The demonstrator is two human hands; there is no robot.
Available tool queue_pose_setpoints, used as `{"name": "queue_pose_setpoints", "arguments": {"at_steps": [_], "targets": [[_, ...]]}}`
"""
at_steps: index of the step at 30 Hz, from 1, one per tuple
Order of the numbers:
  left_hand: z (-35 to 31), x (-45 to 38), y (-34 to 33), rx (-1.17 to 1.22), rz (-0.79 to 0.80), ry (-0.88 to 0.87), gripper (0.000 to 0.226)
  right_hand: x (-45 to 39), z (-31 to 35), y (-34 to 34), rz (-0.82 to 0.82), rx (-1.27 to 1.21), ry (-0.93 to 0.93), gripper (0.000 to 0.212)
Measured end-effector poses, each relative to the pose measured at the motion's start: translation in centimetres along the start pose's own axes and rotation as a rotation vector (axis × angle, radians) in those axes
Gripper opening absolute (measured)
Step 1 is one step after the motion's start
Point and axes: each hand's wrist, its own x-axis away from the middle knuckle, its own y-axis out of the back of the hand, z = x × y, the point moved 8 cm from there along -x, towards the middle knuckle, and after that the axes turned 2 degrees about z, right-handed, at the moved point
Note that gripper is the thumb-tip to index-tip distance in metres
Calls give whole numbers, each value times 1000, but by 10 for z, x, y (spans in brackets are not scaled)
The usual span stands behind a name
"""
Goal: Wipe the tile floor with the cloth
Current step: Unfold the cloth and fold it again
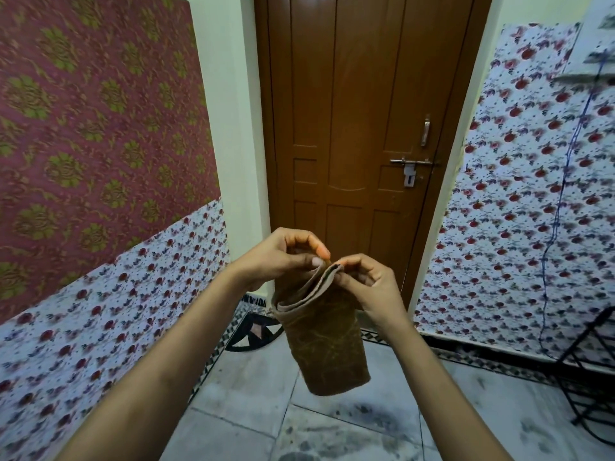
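A brown folded cloth [324,344] hangs in the air in front of me, well above the floor. My left hand [283,257] pinches its top edge from the left with thumb and forefinger. From the right, my right hand [369,284] pinches the same top corner. The folded layers show at the top between my fingers. Below lies the grey tile floor [253,404], with dark smudges on the tiles near the bottom middle and right.
A closed brown wooden door [352,128] with a metal latch stands straight ahead. Patterned coverings line the walls on both sides. A black metal rack [592,371] stands at the right on the floor, with a blue cord [562,194] hanging above it. A dark semicircular mat [256,334] lies by the door.
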Motion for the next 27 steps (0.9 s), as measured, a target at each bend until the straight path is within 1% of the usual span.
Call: {"name": "queue_pose_setpoints", "arguments": {"at_steps": [4,7,9,11,14,17,20,23,24,27], "targets": [[-2,-1,-3,-11,-69,-3,16,-3,-7,6,-48,45,-6,16],[3,-2,-5,0,-90,40,19,-3,-19,5,-1,0,-97,23],[4,-2,-3,-172,-128,46,12,-1,-27,3,53,7,-157,23],[3,-1,-2,-308,-155,62,5,0,-33,3,57,46,-172,16],[11,7,-6,-281,-100,171,7,2,-38,8,6,39,-167,10],[30,15,-13,-319,-33,334,18,3,-39,9,-5,10,-139,9],[43,19,-18,-468,-38,400,26,2,-35,9,-29,12,-93,9],[55,20,-19,-655,-5,484,41,0,-34,11,-62,100,-54,11],[59,20,-19,-700,9,515,42,-1,-34,11,-62,131,-38,12],[62,21,-13,-768,-13,591,31,1,-34,12,-65,228,1,18]]}}
